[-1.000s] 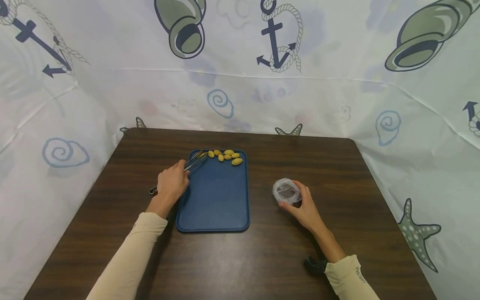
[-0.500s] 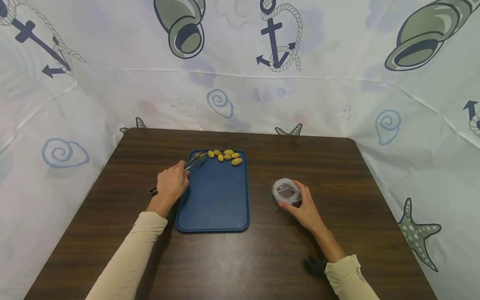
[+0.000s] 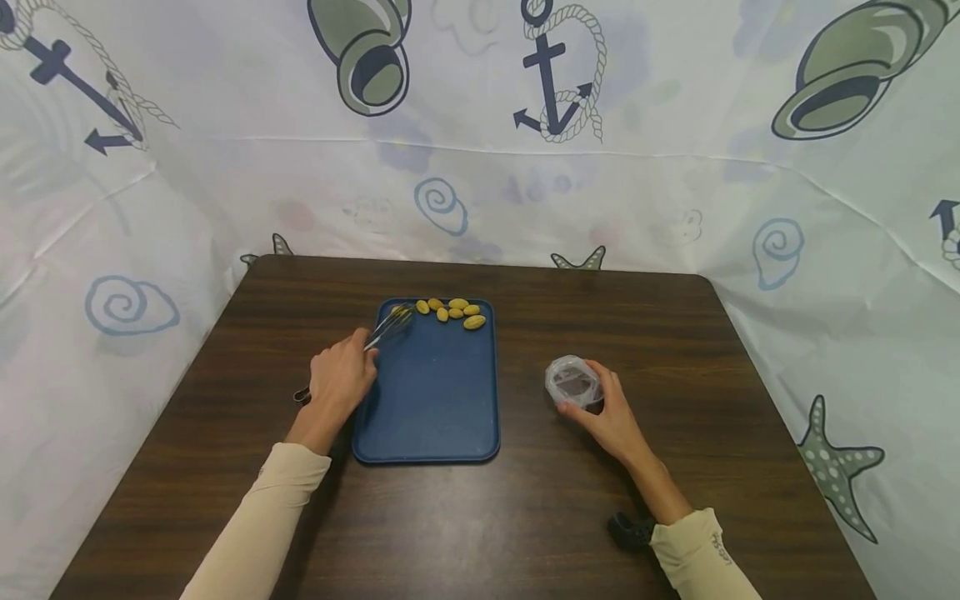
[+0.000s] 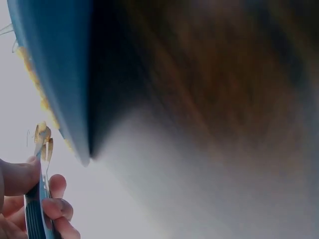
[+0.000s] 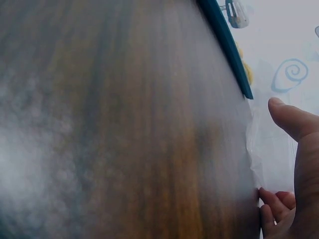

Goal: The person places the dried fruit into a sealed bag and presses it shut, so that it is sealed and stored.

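In the head view my left hand point(image 3: 341, 372) grips a pair of metal tongs point(image 3: 384, 328) by their dark handle. Their tips are over the far left corner of a blue tray point(image 3: 427, 400); something yellow shows at them. The left wrist view has the tongs point(image 4: 36, 204) pinched between thumb and fingers, a yellowish piece at their tips. Small yellow oval pieces point(image 3: 457, 313), several of them, lie along the tray's far end. My right hand point(image 3: 613, 421) holds a clear plastic cup point(image 3: 553, 382) from its right side, thumb in front, fingers behind. The cup's lower part is partly hidden.
Everything stands on a dark wood-grain table point(image 3: 465, 525). A pale curtain point(image 3: 480, 192) with sea prints hangs behind the table and along its sides. A black band point(image 3: 628, 532) sits at the right wrist, by the sleeve cuff.
My left hand has drawn slightly back toward me and to the left, with the tongs. The right hand and the cup have stayed in place.
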Tool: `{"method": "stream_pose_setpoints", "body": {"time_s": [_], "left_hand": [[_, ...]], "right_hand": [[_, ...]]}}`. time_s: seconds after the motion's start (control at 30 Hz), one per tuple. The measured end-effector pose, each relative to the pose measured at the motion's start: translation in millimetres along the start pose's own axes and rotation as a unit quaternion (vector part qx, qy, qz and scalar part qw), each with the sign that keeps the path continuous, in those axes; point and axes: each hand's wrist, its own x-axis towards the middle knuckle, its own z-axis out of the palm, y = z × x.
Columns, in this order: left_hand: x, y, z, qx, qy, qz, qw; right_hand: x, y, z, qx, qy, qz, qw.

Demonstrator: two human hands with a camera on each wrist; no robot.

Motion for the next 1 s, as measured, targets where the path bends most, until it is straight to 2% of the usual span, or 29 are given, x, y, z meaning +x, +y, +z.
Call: {"method": "stream_pose_setpoints", "body": {"time_s": [0.23,0.5,0.73,1.0], "left_hand": [[-11.8,14.6,-6.1,-0.020,0.019,-0.001,0.9996],[-26.2,21.6,-9.1,-0.038,0.034,0.000,0.9987],[-34.0,30.2,-15.6,-0.043,0.039,0.003,0.9983],[-34.7,49.6,-13.3,-0.053,0.050,0.030,0.9969]], "right_hand": [[-0.1,-0.1,-2.4,0.001,0.003,-0.003,1.0000],[-0.3,-2.1,-1.0,0.011,-0.004,0.003,0.9999],[-0.5,-2.2,1.6,0.004,-0.012,0.004,0.9999],[-1.3,-3.0,-0.6,0.001,-0.004,0.012,0.9999]]}}
